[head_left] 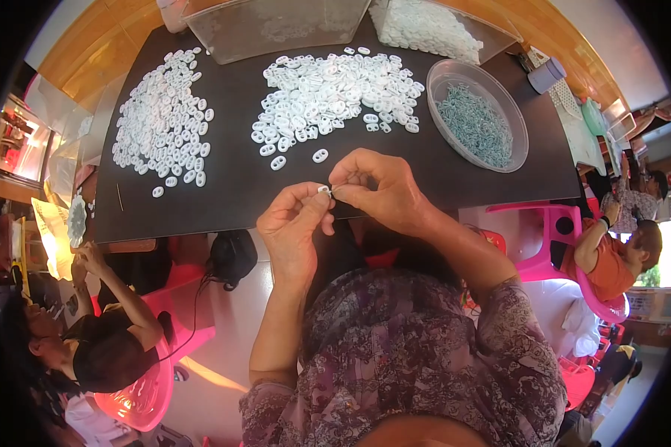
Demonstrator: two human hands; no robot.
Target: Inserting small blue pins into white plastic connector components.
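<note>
My left hand (294,223) pinches a small white oval piece (323,191) between thumb and fingers above the near edge of the black table (235,182). My right hand (380,186) meets it from the right, its fingertips closed on a thin metal ring that is too small to see clearly, pressed against the white piece. A pile of white oval pieces (335,93) lies just beyond the hands, with one loose piece (320,155) close to them. A second pile of white pieces (164,119) spreads over the table's left part.
A clear round bowl (479,112) of small grey-green rings stands at the right. Two clear plastic tubs (276,26) sit at the far edge. People sit on pink plastic chairs at the left (138,387) and right (559,238).
</note>
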